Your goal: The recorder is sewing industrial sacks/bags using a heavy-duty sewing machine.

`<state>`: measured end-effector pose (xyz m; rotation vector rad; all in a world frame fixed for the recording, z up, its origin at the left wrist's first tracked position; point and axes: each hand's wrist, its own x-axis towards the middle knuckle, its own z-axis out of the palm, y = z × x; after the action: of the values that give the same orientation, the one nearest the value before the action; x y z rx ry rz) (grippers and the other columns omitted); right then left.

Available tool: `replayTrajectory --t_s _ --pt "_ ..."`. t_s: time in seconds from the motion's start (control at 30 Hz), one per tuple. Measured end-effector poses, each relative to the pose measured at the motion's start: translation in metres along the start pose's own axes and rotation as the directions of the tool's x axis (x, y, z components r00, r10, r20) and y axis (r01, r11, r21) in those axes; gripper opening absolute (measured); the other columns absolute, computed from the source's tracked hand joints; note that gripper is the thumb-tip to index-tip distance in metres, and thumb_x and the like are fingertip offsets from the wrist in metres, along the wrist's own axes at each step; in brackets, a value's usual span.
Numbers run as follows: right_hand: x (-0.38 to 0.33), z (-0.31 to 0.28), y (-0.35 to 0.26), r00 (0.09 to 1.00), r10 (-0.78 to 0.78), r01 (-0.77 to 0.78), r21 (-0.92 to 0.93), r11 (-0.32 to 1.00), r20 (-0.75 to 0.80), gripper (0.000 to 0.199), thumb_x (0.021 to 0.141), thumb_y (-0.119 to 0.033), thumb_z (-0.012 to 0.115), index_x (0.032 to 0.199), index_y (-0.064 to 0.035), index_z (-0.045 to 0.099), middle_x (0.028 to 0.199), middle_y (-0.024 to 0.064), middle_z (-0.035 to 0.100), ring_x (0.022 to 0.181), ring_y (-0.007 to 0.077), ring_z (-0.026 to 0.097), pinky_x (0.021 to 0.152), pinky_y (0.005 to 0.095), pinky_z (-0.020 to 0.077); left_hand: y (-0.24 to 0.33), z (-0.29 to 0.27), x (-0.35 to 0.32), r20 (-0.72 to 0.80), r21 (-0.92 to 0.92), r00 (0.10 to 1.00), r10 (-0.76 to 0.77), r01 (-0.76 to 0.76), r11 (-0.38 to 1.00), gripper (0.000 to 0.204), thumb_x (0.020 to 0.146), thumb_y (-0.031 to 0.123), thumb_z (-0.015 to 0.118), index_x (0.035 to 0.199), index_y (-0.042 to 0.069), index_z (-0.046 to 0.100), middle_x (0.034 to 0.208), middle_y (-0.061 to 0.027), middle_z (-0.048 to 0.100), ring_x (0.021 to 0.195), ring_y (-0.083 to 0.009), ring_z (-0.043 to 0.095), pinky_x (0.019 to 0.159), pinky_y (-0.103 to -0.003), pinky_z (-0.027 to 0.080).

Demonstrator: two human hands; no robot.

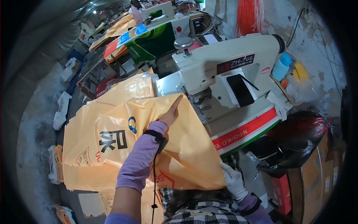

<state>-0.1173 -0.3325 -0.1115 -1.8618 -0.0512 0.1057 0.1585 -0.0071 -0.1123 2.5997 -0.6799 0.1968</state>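
A large orange-yellow plastic woven sack [194, 149] with black and red print lies spread before me, on top of a pile of similar sacks [85, 119]. My left hand [170, 116], bare with a purple sleeve, rests on its upper part. The index finger stretches flat to the sack's top corner, close to the needle area of a white industrial sewing machine [201, 74]; the other fingers are partly hidden. At the sack's lower right corner, my right hand [233, 181] in a white glove grips the edge between thumb and fingers.
A black phone [239, 90] lies on the machine bed, with a blue bottle [281, 67] behind the machine. Red threads [249, 16] hang at the back. To my right are a black plastic bag [298, 138] and a cardboard box [313, 179]. Another sewing machine [158, 15] stands farther off.
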Motion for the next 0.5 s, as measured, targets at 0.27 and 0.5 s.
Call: replayTrajectory --t_s 0.27,0.5 --pt "-0.009 -0.023 0.022 1.000 0.002 -0.004 -0.219 0.976 -0.009 0.034 0.092 -0.011 0.057 0.125 -0.0165 0.063 0.073 0.0196 0.062 0.062 0.0299 0.063 0.058 0.0350 0.0492 0.076 -0.022 0.019 0.579 -0.060 0.660 -0.478 0.619 0.783 0.063 0.096 0.015 0.042 0.154 0.023 0.018 0.140 -0.0253 0.044 0.129 -0.0390 0.046 0.109 -0.042 0.036" --pt "-0.035 -0.016 0.036 0.999 0.034 -0.031 -0.197 0.980 0.010 0.038 0.089 -0.010 0.058 0.127 -0.0159 0.061 0.070 0.0204 0.060 0.057 0.0300 0.062 0.055 0.0377 0.0464 0.062 0.007 0.002 0.435 0.097 0.871 -0.229 0.208 0.973 0.060 0.093 0.023 0.049 0.149 0.011 0.032 0.136 -0.0203 0.052 0.125 -0.0355 0.048 0.108 -0.040 0.034"
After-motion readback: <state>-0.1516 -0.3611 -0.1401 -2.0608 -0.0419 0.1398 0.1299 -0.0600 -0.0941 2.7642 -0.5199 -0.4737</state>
